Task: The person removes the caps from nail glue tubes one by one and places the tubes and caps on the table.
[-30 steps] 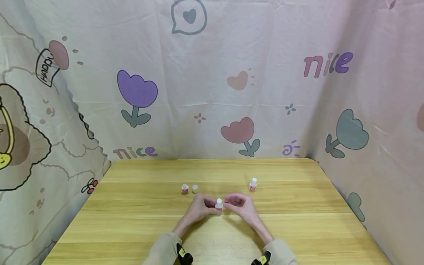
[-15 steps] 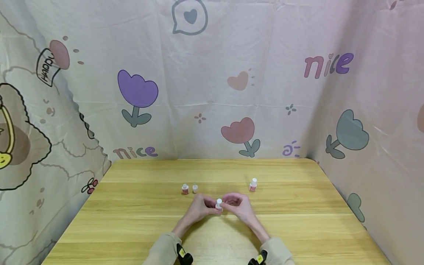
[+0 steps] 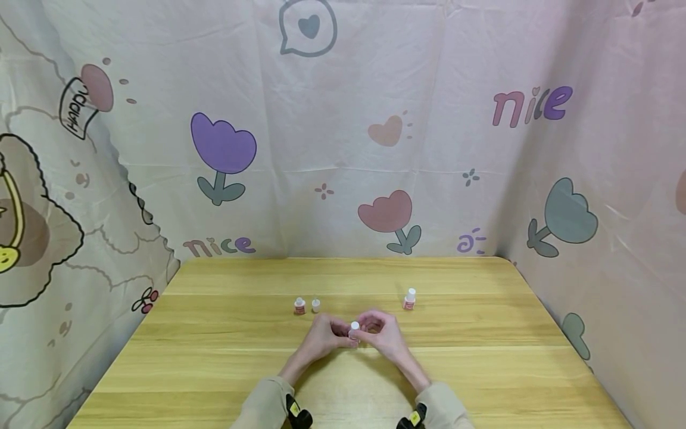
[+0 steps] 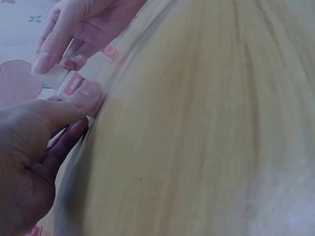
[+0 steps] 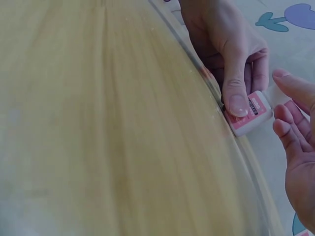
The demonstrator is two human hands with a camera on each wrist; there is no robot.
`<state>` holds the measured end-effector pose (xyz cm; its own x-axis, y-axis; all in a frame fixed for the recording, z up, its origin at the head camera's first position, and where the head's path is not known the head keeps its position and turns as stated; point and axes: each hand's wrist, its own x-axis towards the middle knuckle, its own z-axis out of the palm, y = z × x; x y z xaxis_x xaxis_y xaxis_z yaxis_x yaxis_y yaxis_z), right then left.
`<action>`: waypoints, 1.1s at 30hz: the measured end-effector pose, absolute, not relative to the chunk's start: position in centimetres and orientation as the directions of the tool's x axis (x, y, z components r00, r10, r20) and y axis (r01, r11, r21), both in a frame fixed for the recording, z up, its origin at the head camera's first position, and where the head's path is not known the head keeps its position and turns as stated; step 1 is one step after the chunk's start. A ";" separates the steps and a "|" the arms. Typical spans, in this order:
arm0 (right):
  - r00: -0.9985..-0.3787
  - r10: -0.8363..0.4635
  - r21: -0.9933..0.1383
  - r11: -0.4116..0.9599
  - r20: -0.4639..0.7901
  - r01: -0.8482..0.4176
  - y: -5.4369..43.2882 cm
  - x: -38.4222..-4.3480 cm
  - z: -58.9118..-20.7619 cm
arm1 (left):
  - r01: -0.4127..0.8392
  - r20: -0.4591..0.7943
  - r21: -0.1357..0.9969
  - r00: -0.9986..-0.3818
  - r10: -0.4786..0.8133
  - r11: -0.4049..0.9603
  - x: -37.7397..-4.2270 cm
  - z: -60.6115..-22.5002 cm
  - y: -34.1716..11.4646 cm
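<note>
In the head view, a small white bottle [image 3: 354, 335] with a pink label stands near the middle of the wooden table, between both hands. My left hand [image 3: 324, 335] grips its body; in the right wrist view the thumb lies across the pink label [image 5: 258, 105]. With thumb and fingers, my right hand [image 3: 383, 335] pinches the bottle's white cap [image 4: 51, 76], seen on top of the bottle in the left wrist view. The lower bottle is partly hidden by the fingers.
Back left on the table [image 3: 225, 333] stands a short pink-labelled bottle [image 3: 299, 307], apparently uncapped. Beside it sits a small white cap-like piece [image 3: 315, 306] with a thin tip pointing up. Another capped bottle [image 3: 409, 299] stands back right. A patterned curtain [image 3: 321, 119] surrounds the table.
My right hand has moved left, from just beside the bottle to its white cap, and now pinches it. The left hand keeps its hold in the same place.
</note>
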<state>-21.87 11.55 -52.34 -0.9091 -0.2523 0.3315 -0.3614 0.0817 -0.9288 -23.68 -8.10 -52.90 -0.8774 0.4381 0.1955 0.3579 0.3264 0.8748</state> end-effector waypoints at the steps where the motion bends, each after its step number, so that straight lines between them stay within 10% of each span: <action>1: -0.909 -0.249 -0.927 0.090 0.333 -0.364 11.5 -21.9 -52.4 | 0.356 0.193 0.874 -0.878 0.437 0.330 -23.6 -52.8 -8.1; 33: -0.897 -0.210 -0.896 0.139 0.389 -0.421 11.3 -22.1 -52.5 | 0.387 0.212 0.869 -0.854 0.475 0.308 -23.7 -52.8 -8.1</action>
<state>-22.12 11.34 -52.49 -0.8971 -0.2104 0.3885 -0.4209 0.1393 -0.8964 -23.70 -8.14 -52.84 -0.8542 0.4748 0.2118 0.3869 0.3084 0.8690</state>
